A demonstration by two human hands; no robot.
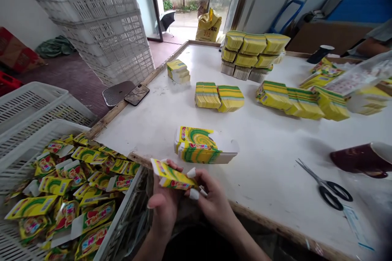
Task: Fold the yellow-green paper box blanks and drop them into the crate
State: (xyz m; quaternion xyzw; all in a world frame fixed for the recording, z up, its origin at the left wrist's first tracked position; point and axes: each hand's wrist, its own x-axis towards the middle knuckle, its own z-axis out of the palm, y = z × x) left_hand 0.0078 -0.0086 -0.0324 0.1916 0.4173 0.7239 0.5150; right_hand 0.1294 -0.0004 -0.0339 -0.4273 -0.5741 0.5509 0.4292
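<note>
A small yellow-and-green carton (176,177) is between my hands at the table's near edge. My left hand (165,200) supports it from below and behind, with the thumb stretched away from it. At the carton's right end, my right hand (208,195) pinches with thumb and finger, both tips wrapped in white. Just beyond lies a stack of flat cartons (199,147), printed yellow and green with white flaps. Left of my hands, a white plastic crate (122,212) holds many assembled cartons (94,212), some with white flaps standing open.
Bundled flat cartons (219,97) sit mid-table, with a taller pile (254,55) behind. Black-handled scissors (329,189) and a dark red mug (361,159) are at right. A phone (136,94) lies on the left edge. Stacked crates (104,24) stand beyond; another person's arm (372,45) shows far right.
</note>
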